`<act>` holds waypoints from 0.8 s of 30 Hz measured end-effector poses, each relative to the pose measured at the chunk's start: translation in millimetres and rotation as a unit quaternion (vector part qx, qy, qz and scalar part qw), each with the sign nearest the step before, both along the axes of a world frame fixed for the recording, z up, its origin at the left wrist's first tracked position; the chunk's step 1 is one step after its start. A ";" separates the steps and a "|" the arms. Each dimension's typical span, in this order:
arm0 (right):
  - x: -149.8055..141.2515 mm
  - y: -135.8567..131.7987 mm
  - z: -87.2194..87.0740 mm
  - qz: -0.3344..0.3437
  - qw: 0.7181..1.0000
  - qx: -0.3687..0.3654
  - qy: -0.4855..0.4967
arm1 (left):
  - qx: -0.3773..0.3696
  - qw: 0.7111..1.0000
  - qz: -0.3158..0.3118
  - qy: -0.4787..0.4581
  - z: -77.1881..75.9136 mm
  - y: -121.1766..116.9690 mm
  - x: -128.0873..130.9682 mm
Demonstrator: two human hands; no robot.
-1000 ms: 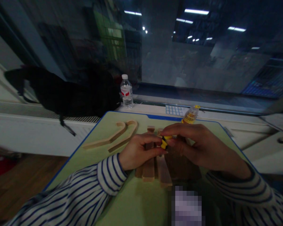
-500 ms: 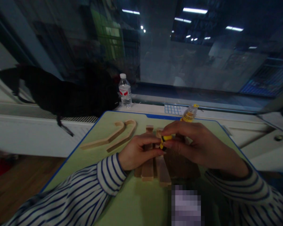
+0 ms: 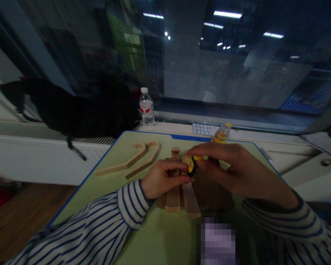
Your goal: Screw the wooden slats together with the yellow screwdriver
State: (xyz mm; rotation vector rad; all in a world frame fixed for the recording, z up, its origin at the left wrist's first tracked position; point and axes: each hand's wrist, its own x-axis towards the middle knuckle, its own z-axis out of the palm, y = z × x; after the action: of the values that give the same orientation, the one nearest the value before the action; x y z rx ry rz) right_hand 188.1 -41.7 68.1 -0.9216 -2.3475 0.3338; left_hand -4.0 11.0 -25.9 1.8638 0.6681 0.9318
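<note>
Object [image 3: 192, 168], pinched by left hand [image 3: 160, 179] and right hand [image 3: 235, 167], slants lengthwise, yellow end toward upper right.

We've got pretty gloomy conditions here. White strip lights [image 3: 227, 14] glow in the window [image 3: 231, 77] beyond the worktop [image 3: 154, 235], and the black bag [image 3: 79, 112] left of it loses nearly all detail. We see murky shadow over the worktop's right half, below the hands [image 3: 160, 178]; the little yellow-and-black piece [image 3: 192, 167] in them looks soft. Sides look stretched, wide-angle style, and a blocky pixelated patch [image 3: 218, 241] sits toward the worktop's near edge.
</note>
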 end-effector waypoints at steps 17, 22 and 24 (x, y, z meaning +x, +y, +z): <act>-2.3 5.2 -8.2 -0.036 0.999 0.030 0.001 | 0.071 0.997 -0.036 0.018 -3.0 2.1 -2.5; -2.6 5.3 -7.4 -0.029 0.999 0.037 0.003 | 0.051 0.998 -0.039 0.019 -2.4 1.3 -3.2; -3.9 5.1 -7.0 -0.023 0.999 0.040 0.003 | 0.035 0.999 -0.032 0.008 -1.9 0.6 -3.0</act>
State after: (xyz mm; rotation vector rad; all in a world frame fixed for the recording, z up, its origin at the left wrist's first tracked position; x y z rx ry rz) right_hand 184.2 -36.6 61.1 -0.9342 -2.3130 0.2231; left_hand -7.0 11.6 -27.8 1.9448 0.5873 0.9107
